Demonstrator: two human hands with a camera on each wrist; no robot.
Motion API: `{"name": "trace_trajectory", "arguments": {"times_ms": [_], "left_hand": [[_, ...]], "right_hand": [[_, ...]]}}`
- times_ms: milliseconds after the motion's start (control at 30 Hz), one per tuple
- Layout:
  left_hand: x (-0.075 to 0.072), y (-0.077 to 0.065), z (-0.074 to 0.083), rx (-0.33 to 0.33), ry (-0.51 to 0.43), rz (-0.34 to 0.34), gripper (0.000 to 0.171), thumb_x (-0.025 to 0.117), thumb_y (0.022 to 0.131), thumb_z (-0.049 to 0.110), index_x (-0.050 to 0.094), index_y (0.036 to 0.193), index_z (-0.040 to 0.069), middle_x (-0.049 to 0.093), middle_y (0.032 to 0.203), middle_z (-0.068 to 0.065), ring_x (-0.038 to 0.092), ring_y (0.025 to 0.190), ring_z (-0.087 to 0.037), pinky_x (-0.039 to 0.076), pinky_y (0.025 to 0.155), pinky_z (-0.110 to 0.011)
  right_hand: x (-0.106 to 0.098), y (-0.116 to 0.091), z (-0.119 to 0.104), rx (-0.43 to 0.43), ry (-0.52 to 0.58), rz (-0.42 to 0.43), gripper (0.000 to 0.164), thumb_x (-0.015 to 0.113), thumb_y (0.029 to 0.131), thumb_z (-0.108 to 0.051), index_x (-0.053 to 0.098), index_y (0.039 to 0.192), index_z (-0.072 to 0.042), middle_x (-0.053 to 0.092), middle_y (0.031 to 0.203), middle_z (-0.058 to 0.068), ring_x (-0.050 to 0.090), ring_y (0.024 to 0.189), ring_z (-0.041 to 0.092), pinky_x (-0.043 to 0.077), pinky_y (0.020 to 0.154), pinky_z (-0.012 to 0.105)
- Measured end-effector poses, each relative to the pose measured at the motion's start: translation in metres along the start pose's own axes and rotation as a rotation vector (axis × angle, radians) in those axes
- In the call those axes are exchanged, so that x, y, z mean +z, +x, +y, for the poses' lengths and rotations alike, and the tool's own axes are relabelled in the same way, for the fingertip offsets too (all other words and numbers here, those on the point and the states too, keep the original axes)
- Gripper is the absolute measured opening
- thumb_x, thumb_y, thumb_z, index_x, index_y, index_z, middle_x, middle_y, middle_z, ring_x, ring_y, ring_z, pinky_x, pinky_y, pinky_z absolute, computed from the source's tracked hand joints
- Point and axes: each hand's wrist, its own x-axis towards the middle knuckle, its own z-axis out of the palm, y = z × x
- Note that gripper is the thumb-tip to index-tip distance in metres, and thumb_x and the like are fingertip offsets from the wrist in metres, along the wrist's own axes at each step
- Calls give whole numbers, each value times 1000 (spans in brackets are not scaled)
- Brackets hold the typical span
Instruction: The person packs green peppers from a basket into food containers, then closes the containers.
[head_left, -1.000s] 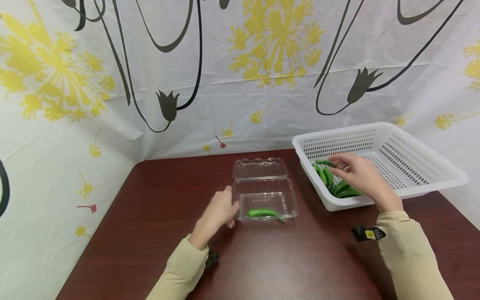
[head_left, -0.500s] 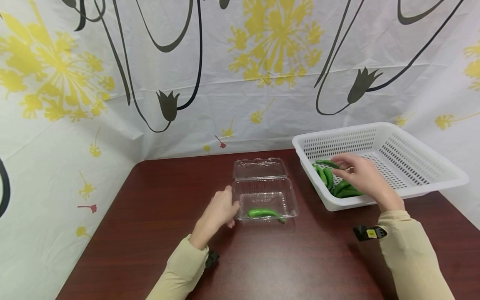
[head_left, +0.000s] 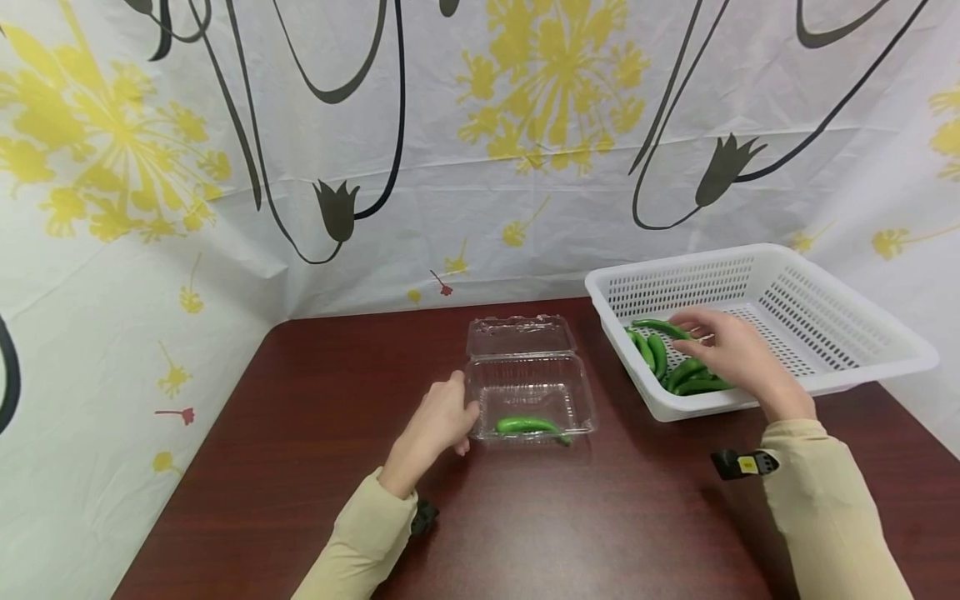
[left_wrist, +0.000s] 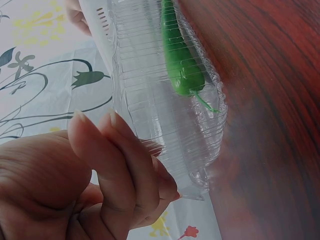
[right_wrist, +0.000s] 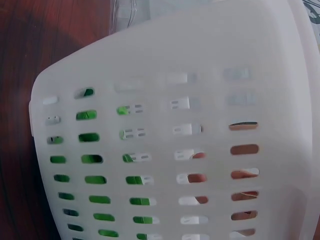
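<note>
My left hand (head_left: 441, 414) is at the left side of an open clear plastic clamshell container (head_left: 525, 390). In the left wrist view its curled fingers hold the container's edge, one fingertip showing through the plastic. A single green chili pepper (head_left: 528, 426) lies along the container's near side. My right hand (head_left: 727, 350) reaches into a white slotted basket (head_left: 885, 325). Its thumb and fingers are around the right end of another green chili pepper (head_left: 656, 326); whether they pinch it is hidden. In the right wrist view the basket wall (right_wrist: 165, 55) covers most of that hand.
Several more green chili peppers (head_left: 686, 377) lie in the basket's left part. The clamshell's raised lid (head_left: 521, 337) stands behind its base. Dark reddish-brown table (head_left: 337, 400) runs under everything. A white patterned cloth (head_left: 420, 167) hangs at the back and sides.
My right hand has slid slightly rightward along the chili pepper, so more of it shows. The pepper's left tip stays nearly in place. My left hand and the container have not moved.
</note>
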Motion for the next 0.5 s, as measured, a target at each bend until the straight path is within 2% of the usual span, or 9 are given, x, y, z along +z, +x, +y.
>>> {"name": "trace_trajectory", "arguments": {"times_ms": [267,500], "left_hand": [[0,0,0,4,5,-1,64,53,90,10,19,141,-7,56,56,-6,55,35,-13,49,49,-21],[0,0,-1,8,6,1,63,52,89,10,20,141,-7,57,55,-6,55,34,-13,49,49,-21]], "right_hand": [[-2,-2,4,17,-6,-27,33,65,85,-16,58,114,-1,61,104,25,60,88,41,46,74,53],[-4,-3,7,31,-56,-43,35,66,83,-13,57,115,0,60,105,27,59,90,43,44,75,54]]}}
